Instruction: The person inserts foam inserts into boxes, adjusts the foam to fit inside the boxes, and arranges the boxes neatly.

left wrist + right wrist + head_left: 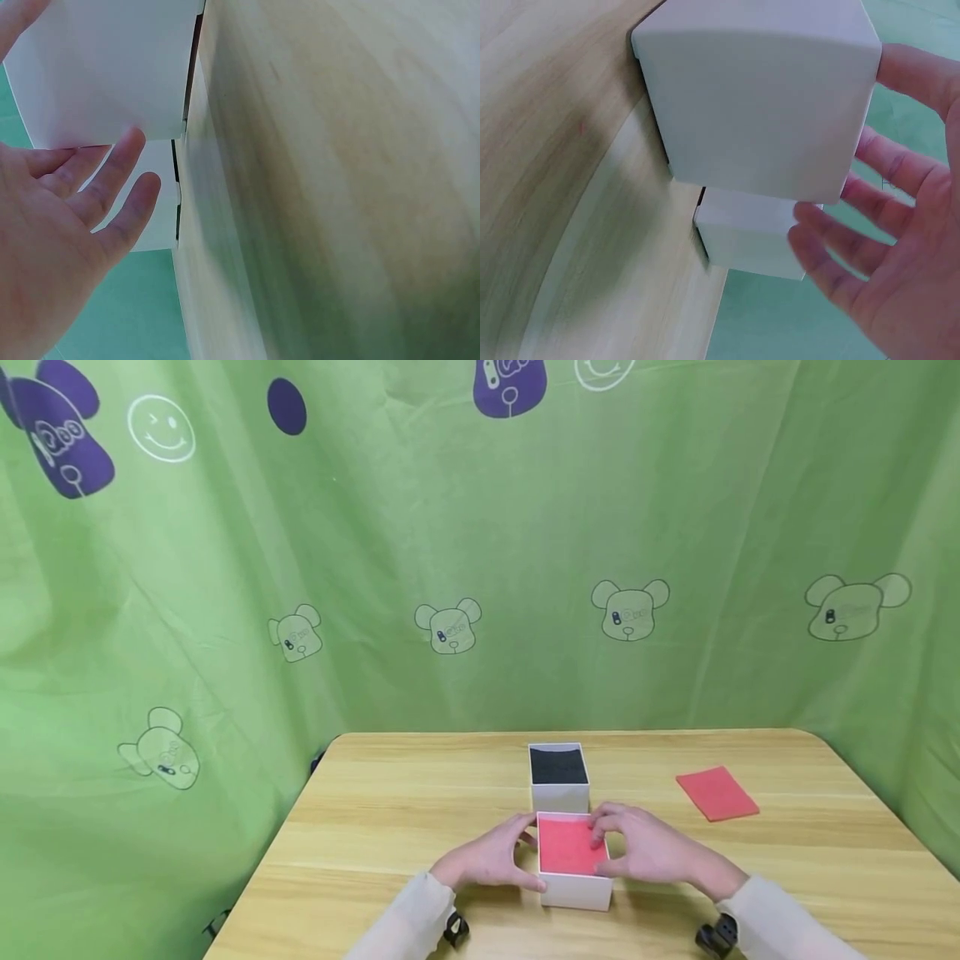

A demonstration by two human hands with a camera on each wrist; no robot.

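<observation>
The near white box (576, 892) stands open-topped on the table, with a red sheet (567, 847) lying inside its rim. My left hand (495, 856) holds the box's left side, thumb at the near corner and fingers toward the far one. In the left wrist view, fingertips (133, 142) reach the white wall's edge. From the right, my right hand (648, 847) bends over the rim, its curved fingers and thumb on the red sheet's right part. In the right wrist view, the thumb (911, 71) meets the box's upper edge; the inside is hidden there.
Directly behind stands a second white box (561, 797) with a black sheet (558, 767) inside. A loose red sheet (717, 793) lies flat at the right of the wooden table (420, 785). A green curtain (525, 527) hangs around the table's back and sides.
</observation>
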